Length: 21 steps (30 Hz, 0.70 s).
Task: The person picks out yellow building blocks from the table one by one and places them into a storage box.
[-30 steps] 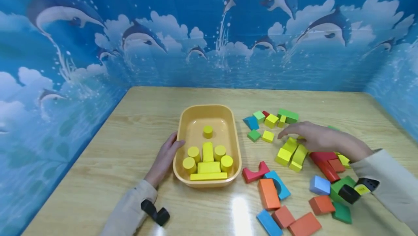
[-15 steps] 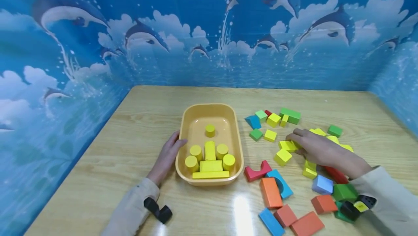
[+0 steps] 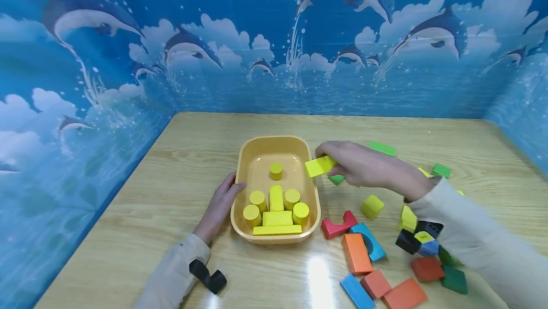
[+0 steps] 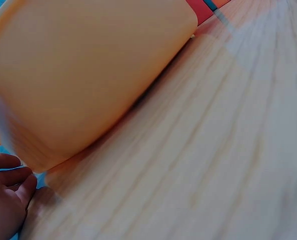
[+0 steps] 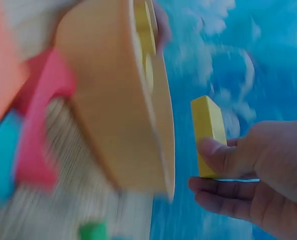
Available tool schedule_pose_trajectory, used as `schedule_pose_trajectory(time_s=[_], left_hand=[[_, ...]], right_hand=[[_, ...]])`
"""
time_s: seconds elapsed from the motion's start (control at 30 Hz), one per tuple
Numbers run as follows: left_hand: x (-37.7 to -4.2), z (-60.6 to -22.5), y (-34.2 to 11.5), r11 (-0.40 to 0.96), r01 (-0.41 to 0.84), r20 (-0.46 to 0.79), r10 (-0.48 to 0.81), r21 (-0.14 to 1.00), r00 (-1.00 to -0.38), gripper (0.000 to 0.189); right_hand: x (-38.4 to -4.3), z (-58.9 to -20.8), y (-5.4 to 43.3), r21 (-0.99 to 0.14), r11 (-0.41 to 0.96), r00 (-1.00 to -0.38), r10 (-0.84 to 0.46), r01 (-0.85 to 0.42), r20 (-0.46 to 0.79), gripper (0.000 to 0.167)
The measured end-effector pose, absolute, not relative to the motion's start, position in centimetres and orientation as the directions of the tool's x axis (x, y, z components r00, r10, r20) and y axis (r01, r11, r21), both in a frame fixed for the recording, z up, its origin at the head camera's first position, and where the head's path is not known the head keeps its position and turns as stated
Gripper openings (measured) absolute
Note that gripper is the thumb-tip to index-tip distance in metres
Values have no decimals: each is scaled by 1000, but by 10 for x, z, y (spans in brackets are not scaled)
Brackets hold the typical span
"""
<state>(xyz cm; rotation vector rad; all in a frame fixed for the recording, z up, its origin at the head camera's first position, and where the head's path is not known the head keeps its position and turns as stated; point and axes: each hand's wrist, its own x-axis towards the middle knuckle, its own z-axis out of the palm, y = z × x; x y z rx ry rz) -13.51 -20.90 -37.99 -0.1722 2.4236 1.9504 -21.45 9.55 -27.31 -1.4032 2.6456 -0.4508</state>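
My right hand pinches a yellow rectangular block between thumb and fingers, just above the right rim of a tan plastic tub. In the right wrist view the yellow block stands out beyond the thumb, beside the tub's wall. My left hand holds the tub's left side, its thumb over the rim. Inside the tub lie several yellow cylinders, yellow blocks and a long yellow bar along the near end; one cylinder stands alone farther back.
Loose blocks lie right of the tub: a red arch, a blue arch, an orange block, a yellow cube and green blocks. My right forearm covers part of the pile. A dolphin-print backdrop encloses the wooden table.
My right hand reached into the yellow blocks on the right, took one, and carried it left to the tub's rim. The left hand has stayed at the tub.
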Motion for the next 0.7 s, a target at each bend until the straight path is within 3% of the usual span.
schedule_pose_trajectory(time_s=[0.2,0.37,0.57,0.7], left_hand=[[-137,-380,-210,236,-131,-114,-83,963,-990,54],[-137,-380,-210,229,-137,-125,-68,964,-990,55],[-137,-380,-211,221,-126,-116,-61,967,-991,53],[-137,-380,-211,218,-121,-111,-58,968,-992,53]], right_hand=[[-215,-267,28,-277,388,-412,-911,-879,30,38],[-221,-273,-6,-231,309,-319,-948,-923,10,38],[-225,-282,-27,-87,228,-229,-974,-970,1,31],[-225,-285,-30,-63,191,-190,-982,-980,-21,27]])
